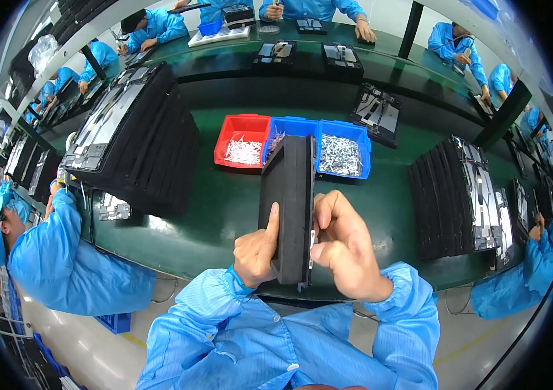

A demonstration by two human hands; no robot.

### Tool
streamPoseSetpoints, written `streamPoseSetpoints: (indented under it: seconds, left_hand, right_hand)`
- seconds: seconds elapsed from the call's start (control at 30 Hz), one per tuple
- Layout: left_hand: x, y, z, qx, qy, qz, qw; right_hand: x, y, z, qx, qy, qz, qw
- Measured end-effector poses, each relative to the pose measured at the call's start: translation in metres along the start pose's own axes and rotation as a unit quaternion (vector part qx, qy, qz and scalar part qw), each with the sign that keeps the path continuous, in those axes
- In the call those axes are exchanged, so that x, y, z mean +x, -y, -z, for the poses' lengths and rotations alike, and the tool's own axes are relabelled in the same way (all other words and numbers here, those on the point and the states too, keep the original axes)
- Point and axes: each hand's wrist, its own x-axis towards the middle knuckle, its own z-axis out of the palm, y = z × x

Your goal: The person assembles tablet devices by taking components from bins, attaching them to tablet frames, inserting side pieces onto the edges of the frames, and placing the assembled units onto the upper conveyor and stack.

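Observation:
My left hand (256, 257) grips a black foam tray (285, 214) by its near left side, thumb laid along its back. The tray is tipped up on edge above the bench, and only a thin strip of the inner side shows at the right. Along that strip, my right hand (349, 253) has its thumb and bent fingers closed at the edge; whatever lies between them is too small to make out. Just beyond the tray stand a red bin (242, 141) of small white pieces and a blue bin (343, 149) of small silvery pieces. Another blue bin (295, 123) is partly hidden behind the tray.
A tall stack of black trays (140, 136) with tablet-like devices stands left; another stack (449, 198) stands right. One open device (378, 114) lies behind the bins on the green bench (224, 221). Co-workers in blue sit at both sides and across a raised shelf.

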Motion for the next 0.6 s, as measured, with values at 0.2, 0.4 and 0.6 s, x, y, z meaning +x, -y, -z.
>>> streamPoseSetpoints:
  seconds: [0.2, 0.4, 0.6]
  left_hand:
    - [-0.014, -0.004, 0.002, -0.051, 0.035, 0.065, 0.996]
    - [-0.018, 0.003, 0.006, -0.063, -0.001, 0.072, 0.995]
    - [-0.024, -0.007, 0.009, -0.203, 0.05, 0.143, 0.967]
  right_hand:
    - [-0.013, -0.022, 0.001, -0.06, 0.012, 0.105, 0.993]
    - [-0.003, -0.009, 0.027, -0.21, -0.024, 0.256, 0.943]
    - [-0.005, -0.015, 0.098, -0.424, -0.094, 0.151, 0.888]
